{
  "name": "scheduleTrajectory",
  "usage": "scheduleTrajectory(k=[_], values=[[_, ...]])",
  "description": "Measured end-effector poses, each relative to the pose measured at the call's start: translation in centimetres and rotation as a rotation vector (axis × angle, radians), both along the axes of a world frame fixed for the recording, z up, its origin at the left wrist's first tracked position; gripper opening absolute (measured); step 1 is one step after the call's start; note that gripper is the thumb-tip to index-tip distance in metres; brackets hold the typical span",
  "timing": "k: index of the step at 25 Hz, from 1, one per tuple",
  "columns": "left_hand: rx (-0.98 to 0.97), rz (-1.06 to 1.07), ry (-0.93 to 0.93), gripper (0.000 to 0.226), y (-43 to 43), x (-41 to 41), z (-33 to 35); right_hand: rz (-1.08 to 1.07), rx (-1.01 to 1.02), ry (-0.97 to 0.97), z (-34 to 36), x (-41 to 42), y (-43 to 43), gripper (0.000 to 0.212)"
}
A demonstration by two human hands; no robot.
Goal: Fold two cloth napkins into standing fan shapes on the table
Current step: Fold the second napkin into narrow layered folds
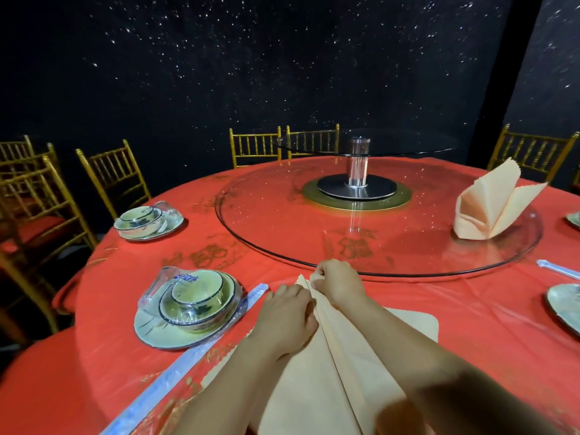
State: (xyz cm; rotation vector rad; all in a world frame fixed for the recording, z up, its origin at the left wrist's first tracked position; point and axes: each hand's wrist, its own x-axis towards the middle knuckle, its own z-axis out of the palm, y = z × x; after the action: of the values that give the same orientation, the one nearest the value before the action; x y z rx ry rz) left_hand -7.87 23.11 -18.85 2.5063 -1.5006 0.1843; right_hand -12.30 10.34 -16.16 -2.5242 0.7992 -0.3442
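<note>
A peach cloth napkin lies on the red tablecloth in front of me, with long creases running away from me. My left hand presses flat on its left side near the far tip. My right hand pinches the folded edge at that far tip. A second peach napkin stands folded in a fan shape on the right of the glass turntable.
A plastic-wrapped set of bowls and plate sits left of my hands, with wrapped chopsticks beside it. Another wrapped set lies further left. Plates and chopsticks show at the right edge. Gold chairs ring the table.
</note>
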Motion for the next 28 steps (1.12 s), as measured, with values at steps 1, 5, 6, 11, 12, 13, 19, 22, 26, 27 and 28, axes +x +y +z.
scheduleTrajectory(k=[1,5,6,11,12,13,19,22,26,27,28], values=[[-0.004,0.018,0.017,0.069,-0.1,0.0,0.0,0.004,-0.027,-0.011,-0.3,0.2,0.0,0.017],[-0.051,0.042,0.017,0.069,-0.1,-0.4,-0.3,0.033,-0.121,-0.049,-1.7,0.7,0.0,0.028],[-0.061,0.051,0.000,0.069,0.0,-0.5,-0.4,0.041,-0.129,-0.060,-1.9,0.8,0.0,0.028],[-0.031,0.055,-0.095,0.042,0.2,-0.4,-1.4,0.092,-0.010,-0.124,-1.8,0.2,-0.3,0.031],[-0.035,0.052,-0.094,0.041,0.2,-0.3,-1.5,0.122,0.026,-0.134,-1.5,0.0,-0.4,0.033],[-0.041,0.047,-0.095,0.040,0.2,-0.4,-1.4,0.155,0.048,-0.138,-1.2,-0.4,-0.4,0.035],[-0.017,0.015,-0.095,0.033,0.1,-0.5,-1.4,0.302,-0.133,-0.121,-2.0,-3.6,-0.2,0.030],[-0.034,0.061,-0.076,0.043,0.4,-0.6,-0.8,0.332,-0.110,-0.092,-2.9,-4.5,0.4,0.039],[0.094,0.015,-0.030,0.068,0.0,-0.8,-0.1,0.325,-0.023,-0.088,-2.9,-5.1,0.7,0.048],[0.126,0.025,-0.024,0.063,0.0,-0.9,0.0,0.327,0.039,-0.088,-2.9,-5.3,0.7,0.046],[0.123,0.031,-0.016,0.059,-0.1,-0.8,0.1,0.334,0.094,-0.088,-2.8,-5.4,0.6,0.046]])
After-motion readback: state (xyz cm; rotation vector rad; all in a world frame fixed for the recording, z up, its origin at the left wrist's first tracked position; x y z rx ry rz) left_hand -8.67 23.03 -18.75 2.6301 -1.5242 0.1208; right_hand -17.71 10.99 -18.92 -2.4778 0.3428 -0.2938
